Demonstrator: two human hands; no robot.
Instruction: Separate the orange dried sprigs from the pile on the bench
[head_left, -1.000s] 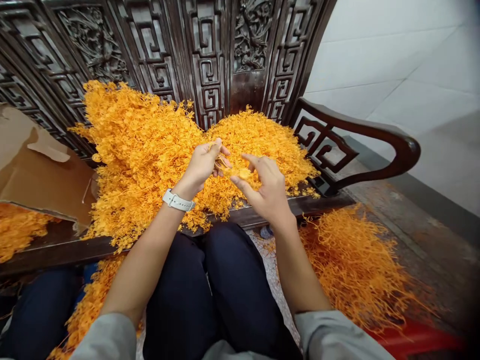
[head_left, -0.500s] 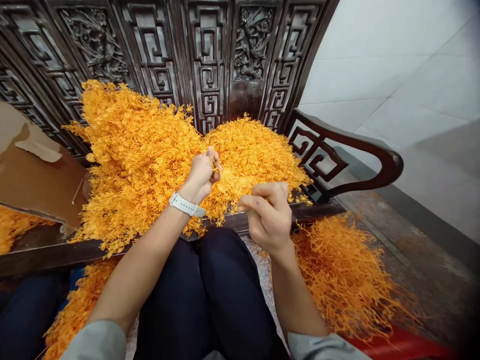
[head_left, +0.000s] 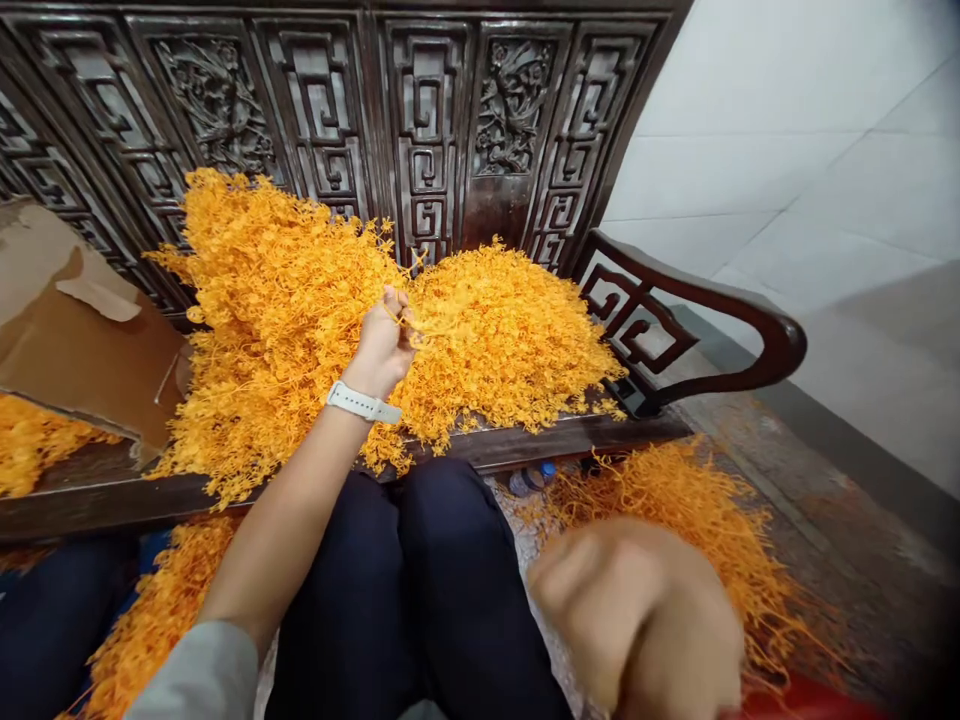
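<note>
My left hand [head_left: 384,345], with a pale watch strap at the wrist, is closed on a thin orange plastic sprig [head_left: 418,332]. It hovers over the front of a large heap of orange plastic sprigs [head_left: 300,270] on the bench seat. A lower part of that heap [head_left: 517,330] spreads to the right, toward the armrest. My right hand [head_left: 637,610] is low and close to the camera, right of my knees. Motion blurs it and its fingers are hidden, so what it may hold cannot be seen. Behind it lies a tangled bundle of orange plastic stems [head_left: 697,540].
The dark carved wooden bench has an openwork back [head_left: 427,120] and a curved armrest [head_left: 750,310] at right. A torn cardboard box [head_left: 82,330] stands at left. Under the seat edge lies a blue-capped bottle [head_left: 532,478]. More orange sprigs [head_left: 165,610] hang at lower left.
My right hand has moved away from the left hand, down and toward the camera, and is now blurred. My left hand has shifted slightly left, still holding a sprig.
</note>
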